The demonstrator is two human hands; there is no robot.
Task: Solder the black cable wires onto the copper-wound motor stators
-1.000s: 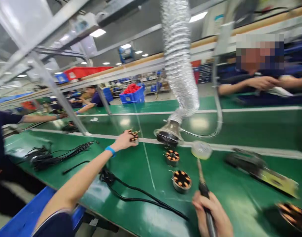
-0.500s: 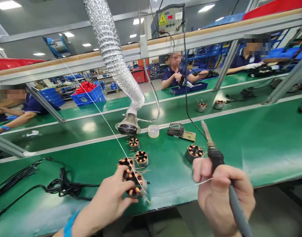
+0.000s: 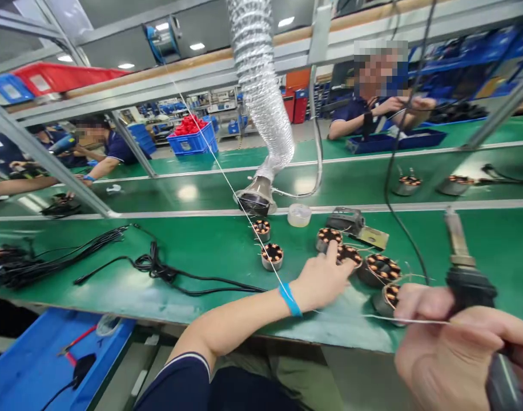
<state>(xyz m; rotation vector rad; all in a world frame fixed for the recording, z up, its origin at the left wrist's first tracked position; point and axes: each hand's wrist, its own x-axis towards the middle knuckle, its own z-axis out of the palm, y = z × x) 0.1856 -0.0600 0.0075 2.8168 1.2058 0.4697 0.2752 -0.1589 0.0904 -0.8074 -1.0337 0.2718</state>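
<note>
My left hand (image 3: 325, 277) reaches over the green bench with its fingers on two copper-wound stators, a rear one (image 3: 329, 238) and a front one (image 3: 349, 257). Two more stators stand to their right, one (image 3: 380, 268) beside them and another (image 3: 383, 299) partly behind my right hand. My right hand (image 3: 454, 337) is closed round a soldering iron (image 3: 469, 285), its metal tip pointing up, and also pinches a thin white solder wire (image 3: 385, 318). Two further stators, one (image 3: 272, 257) in front of the other (image 3: 261, 229), stand left of my left hand.
A silver extraction hose (image 3: 261, 97) ends above the bench, near a round white container (image 3: 299, 215) and a soldering stand (image 3: 347, 221). Black cables (image 3: 159, 268) lie at left. Below them is a blue drawer (image 3: 25, 365) with pliers. Several people work beyond the frame.
The view has turned right. My left hand has moved right across the bench, and the stators it touches now stand beside the right-hand ones. My right hand still holds the iron and wire.
</note>
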